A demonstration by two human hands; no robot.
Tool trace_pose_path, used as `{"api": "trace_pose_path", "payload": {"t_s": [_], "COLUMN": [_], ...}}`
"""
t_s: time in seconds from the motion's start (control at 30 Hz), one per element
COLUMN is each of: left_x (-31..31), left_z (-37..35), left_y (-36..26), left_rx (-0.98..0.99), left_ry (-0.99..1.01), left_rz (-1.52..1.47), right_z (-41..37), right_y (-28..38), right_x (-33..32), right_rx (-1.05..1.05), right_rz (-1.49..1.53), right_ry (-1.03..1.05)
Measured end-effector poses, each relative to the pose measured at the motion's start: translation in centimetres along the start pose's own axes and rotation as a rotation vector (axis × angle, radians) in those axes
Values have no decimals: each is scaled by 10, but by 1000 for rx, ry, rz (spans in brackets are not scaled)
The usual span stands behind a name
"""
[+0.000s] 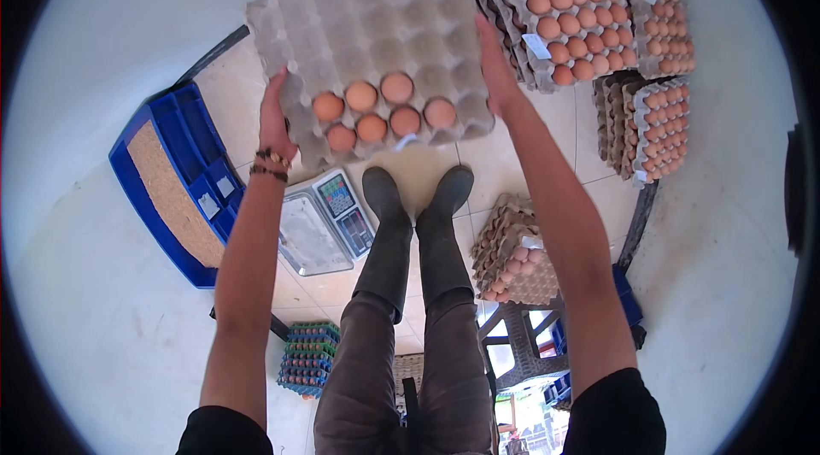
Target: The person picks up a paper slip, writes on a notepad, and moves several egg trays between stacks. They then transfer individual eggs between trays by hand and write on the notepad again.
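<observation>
Between my two hands is a grey egg tray (384,19), held up in front of me, with several brown eggs (371,128) in its near rows and bare cups beyond. My left hand (275,117) grips its left edge, the fingers hidden beneath. On the right edge, my right hand (497,66) holds the tray, its fingers also partly hidden. Below and left of the tray, a weighing scale (316,234) lies on the floor with nothing on its plate.
Stacks of egg trays (574,23) stand at the upper right, with others (662,130) beside them. A smaller stack (515,254) sits near a dark chair (521,335). At left is a blue bin (154,199); green and blue trays (309,358) are lower left.
</observation>
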State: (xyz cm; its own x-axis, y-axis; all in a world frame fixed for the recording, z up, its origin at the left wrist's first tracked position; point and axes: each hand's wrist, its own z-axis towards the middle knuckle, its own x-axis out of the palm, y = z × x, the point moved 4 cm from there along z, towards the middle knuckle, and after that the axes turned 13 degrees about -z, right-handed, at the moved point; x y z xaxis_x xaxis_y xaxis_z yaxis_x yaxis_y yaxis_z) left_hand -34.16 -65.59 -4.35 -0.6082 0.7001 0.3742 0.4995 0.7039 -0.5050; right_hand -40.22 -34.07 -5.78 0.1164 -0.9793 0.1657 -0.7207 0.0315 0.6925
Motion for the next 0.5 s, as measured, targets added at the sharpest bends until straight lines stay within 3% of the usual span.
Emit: {"api": "trace_pose_path", "payload": {"t_s": [0.03,0.1,0.3,0.5], "left_x": [-5,-17,-59,-66], "left_z": [-8,-30,-116,-157], "left_y": [8,24,98,180], "left_rx": [-19,-62,45,20], "left_ry": [0,-8,-217,-91], "left_rz": [-24,-67,205,261], "right_z": [-23,-63,-185,-257], "right_y": [-4,-18,-108,-216], "right_x": [-1,-1,-33,-79], "right_rx": [6,73,313,352], "right_rz": [-2,161,264,352], "right_ry": [-86,-24,-353,-368]}}
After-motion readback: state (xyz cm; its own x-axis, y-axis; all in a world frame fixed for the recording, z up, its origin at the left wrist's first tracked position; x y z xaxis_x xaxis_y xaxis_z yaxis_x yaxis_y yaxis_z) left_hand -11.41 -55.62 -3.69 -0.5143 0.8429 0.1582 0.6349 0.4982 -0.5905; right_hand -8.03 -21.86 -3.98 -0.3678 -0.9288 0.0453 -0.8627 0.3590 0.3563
